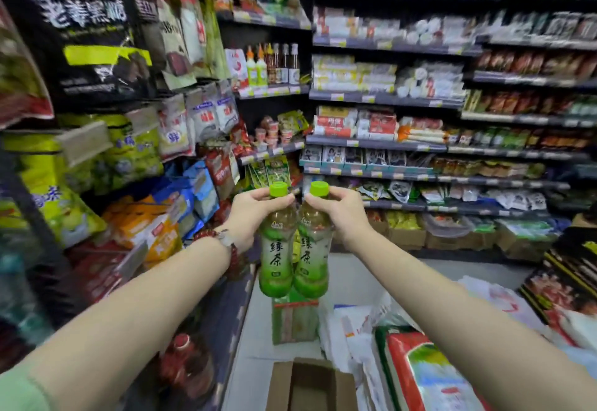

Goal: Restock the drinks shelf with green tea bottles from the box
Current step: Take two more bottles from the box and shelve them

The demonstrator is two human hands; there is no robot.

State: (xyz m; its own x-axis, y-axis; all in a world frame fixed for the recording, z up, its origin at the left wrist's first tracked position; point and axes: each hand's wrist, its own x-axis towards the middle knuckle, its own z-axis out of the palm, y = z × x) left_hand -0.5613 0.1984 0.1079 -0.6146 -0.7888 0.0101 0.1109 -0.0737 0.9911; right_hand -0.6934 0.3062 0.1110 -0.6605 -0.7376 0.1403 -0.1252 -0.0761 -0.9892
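I have both arms stretched out in front of me in a shop aisle: my left grip is closed round the neck of one green tea bottle, fingers curled just under its green cap, and my right grip holds a second green tea bottle the same way. The two bottles hang upright, side by side and touching, in mid-air in front of stocked shelves. Below them an open cardboard box sits on the floor, with a red-beaded bracelet on my left wrist.
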